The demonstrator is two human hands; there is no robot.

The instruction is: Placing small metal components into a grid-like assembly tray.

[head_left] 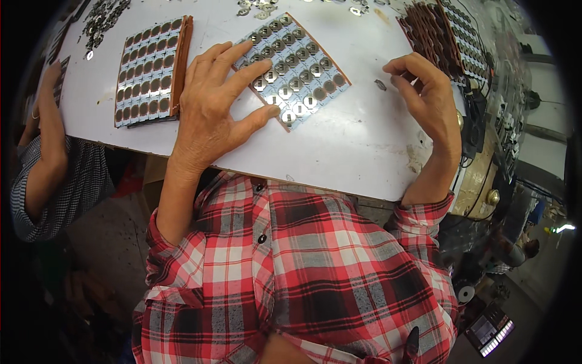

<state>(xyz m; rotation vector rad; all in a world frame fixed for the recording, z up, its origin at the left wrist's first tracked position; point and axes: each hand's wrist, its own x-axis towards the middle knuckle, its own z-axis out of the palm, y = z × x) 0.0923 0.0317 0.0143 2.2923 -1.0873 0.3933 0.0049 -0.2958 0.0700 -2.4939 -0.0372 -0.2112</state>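
A square light-blue panel (291, 71) with brown edges lies tilted on the white table. Rows of round silver metal clips cover most of it; a few round dark spots near its right corner are bare. My left hand (212, 100) rests with spread fingers on the panel's left edge, thumb and fingertips touching it. Over the table to the panel's right, my right hand (424, 91) is loosely curled, thumb and index finger slightly apart with nothing visible between them. A small loose metal clip (380, 85) is just beyond those fingertips.
A stack of similar panels (148, 76) stands left of my left hand. Loose metal clips (103, 24) lie in a heap at the far left, more (257, 7) at the far edge. Further panels (424, 33) stand at the far right. Another person's arm (51, 121) reaches in at left.
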